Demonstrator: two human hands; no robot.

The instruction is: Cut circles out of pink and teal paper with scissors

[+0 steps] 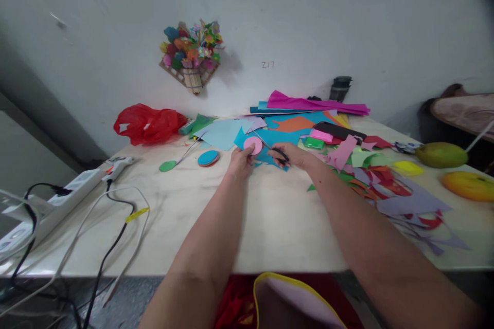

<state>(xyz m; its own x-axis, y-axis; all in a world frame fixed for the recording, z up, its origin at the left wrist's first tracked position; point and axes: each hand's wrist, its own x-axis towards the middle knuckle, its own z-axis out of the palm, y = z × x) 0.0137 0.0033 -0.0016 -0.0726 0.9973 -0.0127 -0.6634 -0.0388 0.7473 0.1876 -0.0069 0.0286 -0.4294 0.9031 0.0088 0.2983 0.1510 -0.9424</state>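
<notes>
Near the middle of the table, my left hand (241, 161) is closed on a pink paper circle (252, 146) that lies against a blue sheet (281, 138). My right hand (289, 155) grips the black handles of a pair of scissors (278, 153), whose blades point up and left toward the blue sheet beside the pink circle. Left of my left hand is a small stack of discs with a blue one (208, 158) on top. Farther left lies a green disc (167, 166).
Paper scraps (409, 198) and two mango-like fruits (442, 155) cover the right side. A dark phone (339, 131) lies behind my right hand. A red plastic bag (150, 123) sits back left. Cables and a power strip (69, 200) run along the left edge.
</notes>
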